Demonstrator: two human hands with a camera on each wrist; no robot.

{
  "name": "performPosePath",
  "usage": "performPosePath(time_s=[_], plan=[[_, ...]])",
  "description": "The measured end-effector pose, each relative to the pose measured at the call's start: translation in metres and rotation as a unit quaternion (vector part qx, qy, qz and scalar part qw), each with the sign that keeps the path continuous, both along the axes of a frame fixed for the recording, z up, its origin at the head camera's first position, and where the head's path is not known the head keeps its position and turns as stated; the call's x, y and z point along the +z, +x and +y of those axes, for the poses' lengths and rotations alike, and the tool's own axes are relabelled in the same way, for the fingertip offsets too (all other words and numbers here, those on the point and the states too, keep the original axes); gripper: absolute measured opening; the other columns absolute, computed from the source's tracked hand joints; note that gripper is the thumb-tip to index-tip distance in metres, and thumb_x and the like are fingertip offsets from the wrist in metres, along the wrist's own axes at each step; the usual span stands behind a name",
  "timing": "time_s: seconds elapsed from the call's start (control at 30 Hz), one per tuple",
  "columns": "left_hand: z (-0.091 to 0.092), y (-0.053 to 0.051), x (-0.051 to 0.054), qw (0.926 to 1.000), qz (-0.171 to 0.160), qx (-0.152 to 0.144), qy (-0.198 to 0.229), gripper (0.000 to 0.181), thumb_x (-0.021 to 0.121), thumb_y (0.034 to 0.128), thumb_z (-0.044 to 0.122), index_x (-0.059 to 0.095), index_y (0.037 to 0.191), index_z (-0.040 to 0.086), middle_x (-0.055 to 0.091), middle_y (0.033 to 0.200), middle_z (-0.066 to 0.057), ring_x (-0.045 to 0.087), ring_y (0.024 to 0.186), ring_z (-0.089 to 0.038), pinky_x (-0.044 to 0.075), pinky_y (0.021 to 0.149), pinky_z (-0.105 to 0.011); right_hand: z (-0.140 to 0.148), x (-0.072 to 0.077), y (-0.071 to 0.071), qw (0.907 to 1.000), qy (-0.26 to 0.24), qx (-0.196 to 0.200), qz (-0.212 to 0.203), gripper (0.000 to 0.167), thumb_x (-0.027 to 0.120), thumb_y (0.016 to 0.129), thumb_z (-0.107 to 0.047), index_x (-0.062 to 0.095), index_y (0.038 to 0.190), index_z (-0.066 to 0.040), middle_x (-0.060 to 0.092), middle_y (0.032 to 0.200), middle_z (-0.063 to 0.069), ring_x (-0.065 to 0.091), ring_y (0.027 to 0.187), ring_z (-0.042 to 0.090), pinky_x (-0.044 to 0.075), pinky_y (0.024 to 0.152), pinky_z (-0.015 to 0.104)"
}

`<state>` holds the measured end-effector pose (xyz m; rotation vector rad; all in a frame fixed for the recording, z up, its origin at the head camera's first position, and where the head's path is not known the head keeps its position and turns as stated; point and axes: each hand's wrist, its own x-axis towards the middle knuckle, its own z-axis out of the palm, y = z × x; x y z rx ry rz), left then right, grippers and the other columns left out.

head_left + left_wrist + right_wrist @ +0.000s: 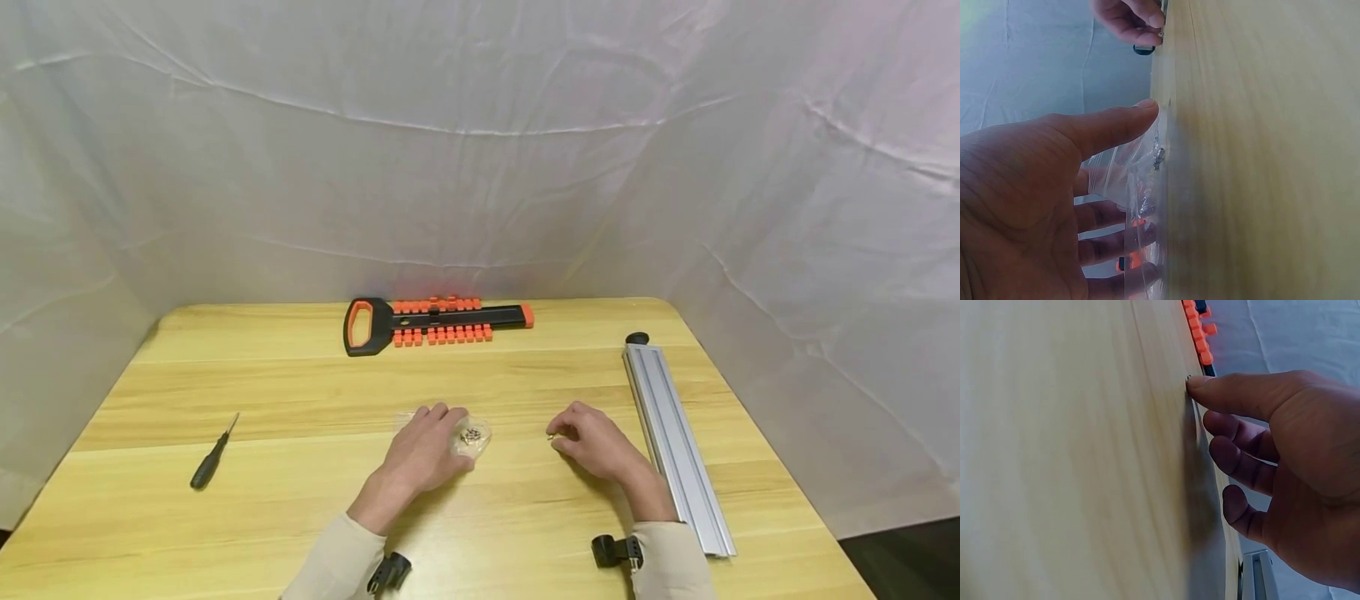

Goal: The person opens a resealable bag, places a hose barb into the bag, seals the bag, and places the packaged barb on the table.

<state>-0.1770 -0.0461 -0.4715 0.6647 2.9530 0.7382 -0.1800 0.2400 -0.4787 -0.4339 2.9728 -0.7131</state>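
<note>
Slightly left of the table's centre lies a clear plastic bag (pixel 482 443) with a cluster of small metal screws (pixel 471 435) in it. My left hand (pixel 426 446) curls round the bag, thumb on the near side and fingers on the far side. Up close, the bag's film (pixel 1138 187) stretches between that thumb and the fingers. To the right, my right hand (pixel 596 442) pinches a small brass-coloured metal piece (pixel 552 436) between thumb and forefinger, just over the wood. Its other fingers are loosely bent. The fingertips hide most of the piece.
A black and orange handled tool rack (pixel 442 321) lies along the back edge. A screwdriver (pixel 213 454) with a dark handle is at the left. Beyond my right forearm stretches a long silver aluminium profile (pixel 682 446) with a black knob (pixel 637 338).
</note>
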Motion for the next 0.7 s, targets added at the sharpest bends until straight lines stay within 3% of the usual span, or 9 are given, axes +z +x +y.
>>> performPosePath(time_s=[0.37,0.7], plan=[[-0.001,0.000,0.000,1.0000,0.000,-0.003,0.004,0.068,0.083,0.0732,0.036,0.056,0.131,0.013,0.061,0.115,-0.007,0.053,0.098,-0.023,0.048,0.079,-0.037,-0.005,0.002,-0.003,0.9993,0.029,0.020,-0.013,0.004,0.066,0.092,-0.016,0.068,0.088,-0.017,0.055,0.085,-0.008,0.051,0.078,0.006,0.047,0.074,0.028],[-0.001,-0.001,0.000,1.0000,-0.001,-0.005,0.003,0.066,0.082,0.0744,0.036,0.056,0.131,0.013,0.061,0.116,-0.008,0.053,0.099,-0.024,0.048,0.081,-0.038,-0.024,0.006,-0.004,0.9991,-0.002,0.043,-0.002,0.005,0.062,0.094,-0.017,0.065,0.089,-0.019,0.054,0.085,-0.008,0.049,0.078,0.006,0.046,0.072,0.024]])
